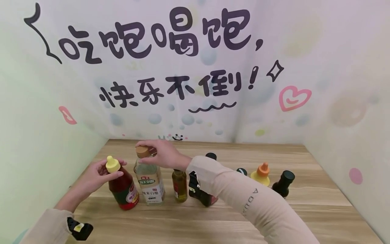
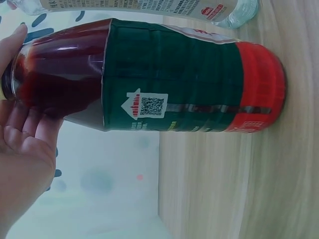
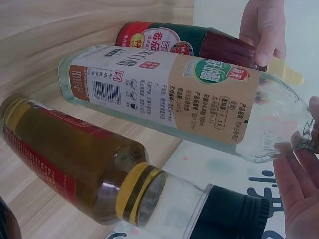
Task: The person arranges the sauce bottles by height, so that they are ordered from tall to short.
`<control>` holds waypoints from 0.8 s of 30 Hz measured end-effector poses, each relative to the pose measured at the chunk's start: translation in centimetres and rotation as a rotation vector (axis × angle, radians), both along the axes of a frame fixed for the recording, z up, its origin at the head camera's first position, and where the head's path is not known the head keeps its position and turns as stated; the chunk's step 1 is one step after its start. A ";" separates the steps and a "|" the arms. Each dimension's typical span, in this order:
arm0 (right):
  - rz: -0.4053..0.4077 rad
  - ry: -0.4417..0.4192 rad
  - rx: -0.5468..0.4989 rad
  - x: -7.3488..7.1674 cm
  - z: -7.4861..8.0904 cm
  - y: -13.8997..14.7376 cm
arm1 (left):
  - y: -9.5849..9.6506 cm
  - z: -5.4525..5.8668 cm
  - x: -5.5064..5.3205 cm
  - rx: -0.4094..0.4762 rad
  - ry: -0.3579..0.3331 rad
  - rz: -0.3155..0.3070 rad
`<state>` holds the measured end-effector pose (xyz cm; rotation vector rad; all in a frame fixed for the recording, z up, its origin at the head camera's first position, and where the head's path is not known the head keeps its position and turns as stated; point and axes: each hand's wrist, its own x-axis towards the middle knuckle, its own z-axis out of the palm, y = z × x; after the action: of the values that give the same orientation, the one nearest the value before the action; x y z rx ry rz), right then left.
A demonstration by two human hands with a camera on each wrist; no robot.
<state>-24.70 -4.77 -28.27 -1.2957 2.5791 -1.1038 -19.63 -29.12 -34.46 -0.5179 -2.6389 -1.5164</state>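
Glass bottle (image 1: 150, 184) in right hand (image 1: 167, 154) reads “白醋”.

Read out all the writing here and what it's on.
"吃饱喝饱,": backdrop
"快乐不倒!": backdrop
"海天": clear bottle
"米白醋": clear bottle
"番茄": red bottle
"AQUA", apparently: right sleeve, end unclear
Other print: mostly too small or blurred.

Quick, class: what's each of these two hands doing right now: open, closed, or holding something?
Left hand: holding the yellow-capped red bottle near its neck.
Right hand: holding the brown-capped clear bottle near its top.
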 end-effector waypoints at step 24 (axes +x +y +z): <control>-0.185 -0.322 -0.083 1.0 0.9 -0.8 | 0.1 -0.2 0.0 -0.028 -0.082 0.056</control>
<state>-23.67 -5.53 -27.39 -0.8193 2.4678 -1.3373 -19.63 -29.02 -34.64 -0.3886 -2.7145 -1.5185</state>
